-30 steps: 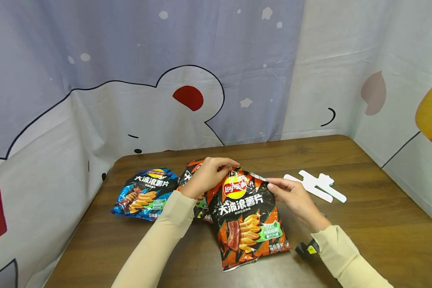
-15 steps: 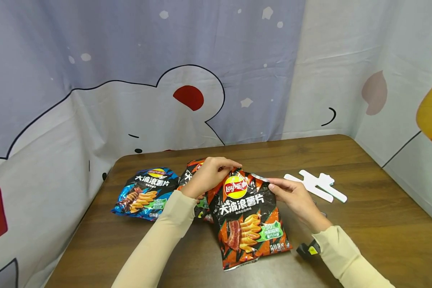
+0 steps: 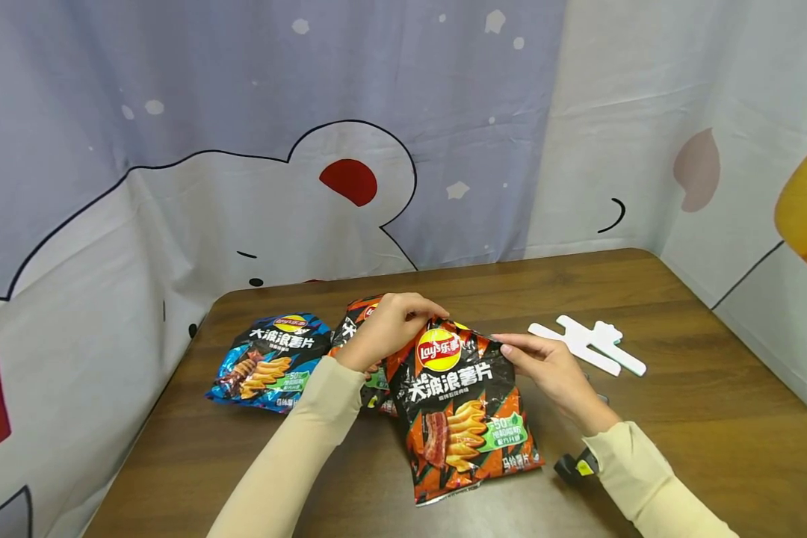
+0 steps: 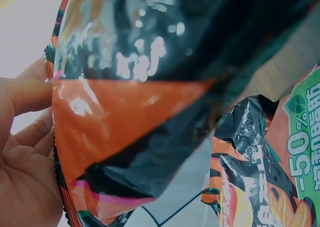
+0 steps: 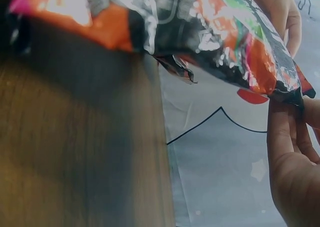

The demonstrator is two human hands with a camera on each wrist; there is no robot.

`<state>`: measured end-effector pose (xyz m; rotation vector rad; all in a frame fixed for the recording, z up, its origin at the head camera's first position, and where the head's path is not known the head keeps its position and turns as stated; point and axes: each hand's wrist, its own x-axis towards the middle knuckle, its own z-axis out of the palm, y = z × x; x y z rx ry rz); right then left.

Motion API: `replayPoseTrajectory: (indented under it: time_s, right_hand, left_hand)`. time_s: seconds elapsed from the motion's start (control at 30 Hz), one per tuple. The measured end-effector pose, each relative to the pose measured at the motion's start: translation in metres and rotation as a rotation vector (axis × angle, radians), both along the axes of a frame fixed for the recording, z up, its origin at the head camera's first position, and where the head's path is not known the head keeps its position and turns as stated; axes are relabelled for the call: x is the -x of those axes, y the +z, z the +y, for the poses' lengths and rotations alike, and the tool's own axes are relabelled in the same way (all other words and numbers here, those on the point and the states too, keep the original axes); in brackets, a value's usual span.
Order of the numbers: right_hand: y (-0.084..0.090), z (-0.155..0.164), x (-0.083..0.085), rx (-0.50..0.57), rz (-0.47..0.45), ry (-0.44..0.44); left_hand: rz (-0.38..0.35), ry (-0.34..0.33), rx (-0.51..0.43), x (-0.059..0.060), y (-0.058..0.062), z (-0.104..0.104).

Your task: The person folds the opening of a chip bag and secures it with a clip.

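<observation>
An orange-and-black bag of potato chips (image 3: 471,418) is held tilted up over the near middle of the table, its printed front toward the head camera. At its upper left corner my left hand (image 3: 393,329) pinches the top edge. My right hand (image 3: 554,373) pinches the upper right corner between thumb and fingers. In the left wrist view the bag (image 4: 125,112) fills the middle, with the left hand (image 4: 27,157) at its edge. The right wrist view has the right hand (image 5: 295,152) gripping a corner of the bag (image 5: 240,52).
Behind my left hand lies a second orange-and-black chip bag (image 3: 358,314), partly hidden. Left of it is a blue chip bag (image 3: 276,366). White flat pieces (image 3: 588,346) lie at the right on the wooden table (image 3: 706,403). A printed curtain (image 3: 471,134) hangs behind.
The bag's top edge has tipped slightly, so its silvery strip near the right hand no longer shows. Both hands keep nearly the same places.
</observation>
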<state>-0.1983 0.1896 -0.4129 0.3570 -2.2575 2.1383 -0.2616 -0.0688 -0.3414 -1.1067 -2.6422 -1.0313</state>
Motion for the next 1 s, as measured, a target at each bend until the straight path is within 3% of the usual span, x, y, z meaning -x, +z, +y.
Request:
replayPoseTrajectory:
  time_s: [1.0]
  right_hand:
    - [0.0011, -0.0008, -0.0015, -0.091, 0.028, 0.006]
  left_hand:
    - [-0.005, 0.024, 0.026, -0.0016, -0.0011, 0.0009]
